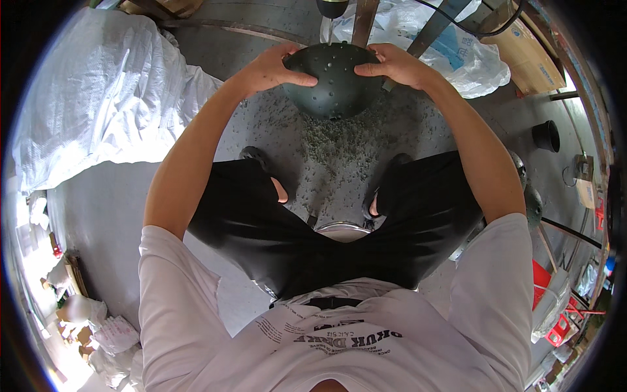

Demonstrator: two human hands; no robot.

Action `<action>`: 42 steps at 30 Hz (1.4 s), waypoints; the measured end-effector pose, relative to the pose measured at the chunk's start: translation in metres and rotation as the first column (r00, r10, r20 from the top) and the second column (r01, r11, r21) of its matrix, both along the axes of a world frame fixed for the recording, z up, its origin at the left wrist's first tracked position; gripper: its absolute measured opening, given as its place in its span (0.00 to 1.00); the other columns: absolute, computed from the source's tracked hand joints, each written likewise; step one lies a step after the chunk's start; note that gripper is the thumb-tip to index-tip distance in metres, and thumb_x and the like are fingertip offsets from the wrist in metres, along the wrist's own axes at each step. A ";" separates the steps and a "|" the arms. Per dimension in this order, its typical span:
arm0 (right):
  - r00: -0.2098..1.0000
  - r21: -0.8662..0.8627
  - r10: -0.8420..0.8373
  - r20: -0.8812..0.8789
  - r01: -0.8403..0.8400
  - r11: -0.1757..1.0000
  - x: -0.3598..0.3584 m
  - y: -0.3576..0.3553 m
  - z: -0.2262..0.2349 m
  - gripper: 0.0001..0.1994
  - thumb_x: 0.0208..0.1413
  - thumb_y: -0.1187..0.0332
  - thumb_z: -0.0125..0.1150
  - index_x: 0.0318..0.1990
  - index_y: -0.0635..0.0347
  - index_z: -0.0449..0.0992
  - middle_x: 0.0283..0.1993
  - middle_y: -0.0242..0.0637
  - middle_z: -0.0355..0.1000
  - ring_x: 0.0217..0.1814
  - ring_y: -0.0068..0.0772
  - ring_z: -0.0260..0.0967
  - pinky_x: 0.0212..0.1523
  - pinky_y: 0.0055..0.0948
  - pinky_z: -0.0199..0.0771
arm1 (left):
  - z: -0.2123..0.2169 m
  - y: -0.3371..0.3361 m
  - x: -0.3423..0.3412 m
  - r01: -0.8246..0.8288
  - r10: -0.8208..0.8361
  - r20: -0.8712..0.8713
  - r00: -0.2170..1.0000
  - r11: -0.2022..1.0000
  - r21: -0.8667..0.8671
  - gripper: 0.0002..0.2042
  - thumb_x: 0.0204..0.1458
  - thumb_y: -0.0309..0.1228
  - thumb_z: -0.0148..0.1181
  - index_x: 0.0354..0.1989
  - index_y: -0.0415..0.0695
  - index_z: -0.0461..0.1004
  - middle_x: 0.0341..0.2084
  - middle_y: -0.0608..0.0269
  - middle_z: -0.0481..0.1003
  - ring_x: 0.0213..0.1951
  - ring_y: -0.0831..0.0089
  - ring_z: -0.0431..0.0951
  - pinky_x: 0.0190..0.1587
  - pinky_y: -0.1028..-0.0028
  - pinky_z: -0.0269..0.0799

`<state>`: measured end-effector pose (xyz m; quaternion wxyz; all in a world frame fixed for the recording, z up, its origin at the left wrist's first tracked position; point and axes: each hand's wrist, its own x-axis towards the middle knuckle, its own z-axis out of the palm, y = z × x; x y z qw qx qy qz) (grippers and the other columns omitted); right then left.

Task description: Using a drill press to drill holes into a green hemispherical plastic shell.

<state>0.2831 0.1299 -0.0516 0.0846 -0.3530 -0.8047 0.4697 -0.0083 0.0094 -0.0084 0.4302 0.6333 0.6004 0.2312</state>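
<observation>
Out in front of me, at the top of the view, I hold a dark green rounded shell (333, 85), with small pale dots or holes scattered over its surface. My left hand (277, 68) grips its left edge, thumb lying over the outer face. On the opposite edge my right hand (395, 66) grips it the same way. The fingertips of both hands are hidden behind the shell. A drill (332, 8) points down from the top edge, its thin bit reaching the shell's far side; whether it touches cannot be made out.
Dark chips (339, 140) litter the grey floor between my feet. A large white woven sack (98, 98) lies at left. Clear plastic sheeting (467, 65) and a cardboard box (526, 55) are at the upper right, with a black pot (546, 136) below. Metal legs (364, 23) stand beside the drill.
</observation>
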 end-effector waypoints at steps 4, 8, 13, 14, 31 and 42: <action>0.998 0.050 0.048 0.043 -0.051 0.997 -0.007 -0.015 0.012 0.37 0.53 0.45 0.73 0.60 0.67 0.72 0.42 0.34 0.74 0.45 0.29 0.69 0.49 0.29 0.66 | 0.002 -0.003 -0.003 0.148 -0.148 0.001 0.989 0.989 0.008 0.39 0.41 0.36 0.81 0.61 0.35 0.68 0.53 0.56 0.75 0.57 0.65 0.73 0.61 0.66 0.66; 0.993 0.122 0.090 0.072 -0.098 0.988 -0.014 -0.029 0.026 0.34 0.54 0.45 0.73 0.56 0.65 0.73 0.39 0.35 0.73 0.43 0.28 0.67 0.47 0.30 0.66 | 0.004 -0.006 0.005 0.255 -0.253 0.079 0.964 0.967 -0.021 0.37 0.43 0.34 0.79 0.63 0.39 0.68 0.54 0.59 0.75 0.59 0.66 0.72 0.63 0.66 0.65; 0.987 0.075 0.141 0.072 -0.146 0.986 -0.017 -0.031 0.026 0.26 0.57 0.50 0.71 0.50 0.64 0.73 0.37 0.35 0.73 0.42 0.27 0.68 0.46 0.29 0.66 | 0.004 -0.007 0.013 0.143 -0.128 0.138 0.982 0.985 -0.101 0.26 0.55 0.43 0.69 0.58 0.42 0.72 0.51 0.63 0.76 0.57 0.71 0.72 0.63 0.70 0.62; 0.983 0.020 0.170 0.068 -0.172 0.985 -0.017 -0.030 0.031 0.31 0.56 0.46 0.71 0.53 0.65 0.73 0.41 0.39 0.75 0.47 0.32 0.70 0.50 0.32 0.67 | 0.005 -0.008 0.012 0.061 -0.033 0.167 0.985 0.984 -0.165 0.22 0.60 0.46 0.65 0.55 0.44 0.75 0.47 0.67 0.77 0.55 0.75 0.72 0.61 0.72 0.62; 0.985 -0.356 0.148 -0.086 -0.169 0.919 0.013 -0.006 0.011 0.33 0.57 0.54 0.71 0.61 0.70 0.70 0.52 0.36 0.73 0.55 0.28 0.68 0.59 0.29 0.65 | -0.017 -0.014 -0.028 -0.020 0.016 0.088 0.996 0.999 0.044 0.20 0.64 0.43 0.58 0.58 0.45 0.74 0.51 0.65 0.75 0.48 0.73 0.73 0.57 0.76 0.63; 0.985 -0.224 0.166 -0.048 -0.173 0.959 -0.005 -0.016 0.021 0.22 0.62 0.59 0.66 0.55 0.67 0.73 0.47 0.30 0.75 0.52 0.20 0.69 0.57 0.26 0.67 | -0.012 -0.001 -0.002 -0.005 -0.006 -0.068 0.998 0.988 -0.153 0.22 0.62 0.45 0.63 0.56 0.41 0.74 0.46 0.64 0.77 0.50 0.74 0.74 0.56 0.69 0.67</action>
